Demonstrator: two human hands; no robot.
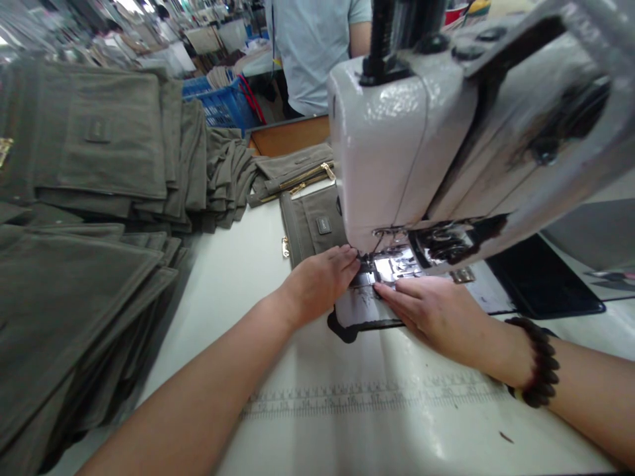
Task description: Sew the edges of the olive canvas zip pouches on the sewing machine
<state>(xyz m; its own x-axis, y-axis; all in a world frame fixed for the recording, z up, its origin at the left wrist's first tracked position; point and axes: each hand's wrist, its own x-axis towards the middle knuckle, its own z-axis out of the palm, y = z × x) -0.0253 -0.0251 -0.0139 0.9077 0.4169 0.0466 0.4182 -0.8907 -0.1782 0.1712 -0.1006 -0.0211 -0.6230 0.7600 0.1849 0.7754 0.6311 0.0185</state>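
Note:
A grey-green fabric piece [308,228] with a small dark label [323,225] lies left of the needle area of a white sewing machine [387,145]. My left hand [320,281] rests on its near edge, fingers stretched out together, their tips close to the presser foot [368,264]. On the other side, my right hand [436,314] lies low over the metal machine bed [370,305], fingers extended, index tip by the bright needle plate [391,268]. The machine head hides part of the fabric. A dark beaded bracelet [538,362] circles my right wrist.
Stacks of similar fabric pieces [99,132] fill the left side, with another pile [74,311] nearer me. Zippered pieces [297,173] lie behind. A ruler scale [347,400] marks the white table [238,264]. A person [312,53] stands beyond, near a blue basket [221,102].

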